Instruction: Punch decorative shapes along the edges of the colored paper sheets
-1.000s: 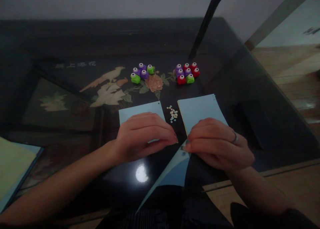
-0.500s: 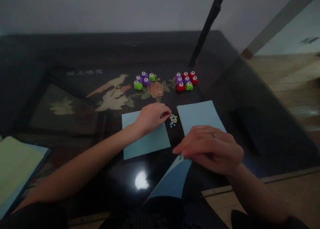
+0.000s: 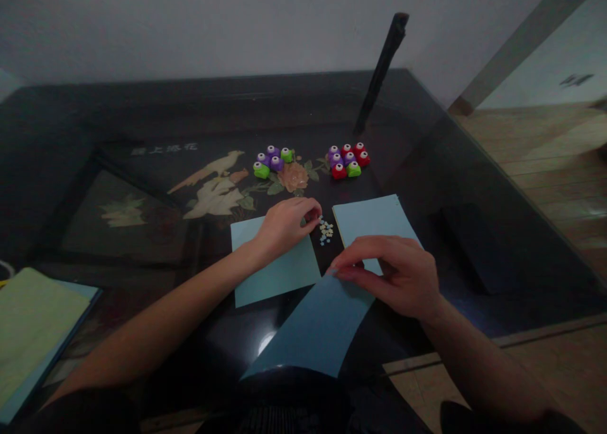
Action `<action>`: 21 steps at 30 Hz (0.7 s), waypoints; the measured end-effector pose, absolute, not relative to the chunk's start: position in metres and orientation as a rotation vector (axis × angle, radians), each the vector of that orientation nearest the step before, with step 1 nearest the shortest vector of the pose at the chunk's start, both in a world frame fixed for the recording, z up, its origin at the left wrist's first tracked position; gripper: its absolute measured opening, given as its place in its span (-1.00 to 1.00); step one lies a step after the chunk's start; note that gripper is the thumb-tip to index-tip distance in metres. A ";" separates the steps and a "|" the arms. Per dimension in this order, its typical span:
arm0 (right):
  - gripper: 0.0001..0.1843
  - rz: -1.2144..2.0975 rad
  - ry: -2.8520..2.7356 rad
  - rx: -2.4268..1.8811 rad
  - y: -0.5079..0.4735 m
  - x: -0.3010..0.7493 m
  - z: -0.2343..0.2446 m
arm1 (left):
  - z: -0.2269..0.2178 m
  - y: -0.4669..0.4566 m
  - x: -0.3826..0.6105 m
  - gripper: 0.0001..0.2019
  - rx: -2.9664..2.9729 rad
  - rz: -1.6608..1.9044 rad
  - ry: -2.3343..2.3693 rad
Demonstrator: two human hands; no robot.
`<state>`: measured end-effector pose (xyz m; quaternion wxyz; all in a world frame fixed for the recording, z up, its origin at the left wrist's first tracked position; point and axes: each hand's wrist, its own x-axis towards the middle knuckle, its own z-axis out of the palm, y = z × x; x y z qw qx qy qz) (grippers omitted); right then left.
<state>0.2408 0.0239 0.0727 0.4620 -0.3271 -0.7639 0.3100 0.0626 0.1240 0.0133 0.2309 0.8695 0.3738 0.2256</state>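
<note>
My left hand [image 3: 287, 224] rests on the far right corner of a light blue paper sheet [image 3: 275, 272], fingers pinched together right beside a small pile of punched paper bits [image 3: 325, 229]; what the fingertips hold is too small to see. My right hand [image 3: 391, 280] grips the top edge of a curved blue paper sheet [image 3: 317, 326] that bends down toward my lap. A second light blue sheet [image 3: 370, 222] lies flat under and beyond that hand.
Two clusters of small craft punches stand further back: a purple and green group [image 3: 272, 161] and a red, purple and green group [image 3: 347, 160]. A dark stand [image 3: 379, 73] leans behind them. Green and blue paper [image 3: 33, 326] lies at the table's left edge. Glass table edge [image 3: 474, 348] at the right.
My left hand has reached forward from the near sheet to the paper bits and pinched there. My right hand has lifted the curved blue sheet, showing more of its face.
</note>
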 end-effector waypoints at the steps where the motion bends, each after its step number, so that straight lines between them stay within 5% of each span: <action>1: -0.84 0.759 -1.854 -0.850 0.025 0.241 0.073 | 0.017 0.123 0.061 -0.91 2.279 0.652 1.016; 6: -0.83 0.849 -1.567 -1.192 0.035 0.243 0.071 | 0.040 0.102 0.031 -0.73 1.515 0.623 0.848; 11: -0.81 0.922 -1.288 -1.361 0.050 0.248 0.054 | 0.041 0.068 -0.013 -0.31 1.165 0.614 0.782; 16: -0.77 1.025 -1.104 -1.339 0.055 0.243 0.039 | 0.037 0.048 -0.022 -0.67 1.437 0.564 1.113; 21: -0.80 1.182 -1.012 -1.275 0.055 0.237 0.039 | 0.035 0.046 -0.021 -0.70 1.475 0.607 1.206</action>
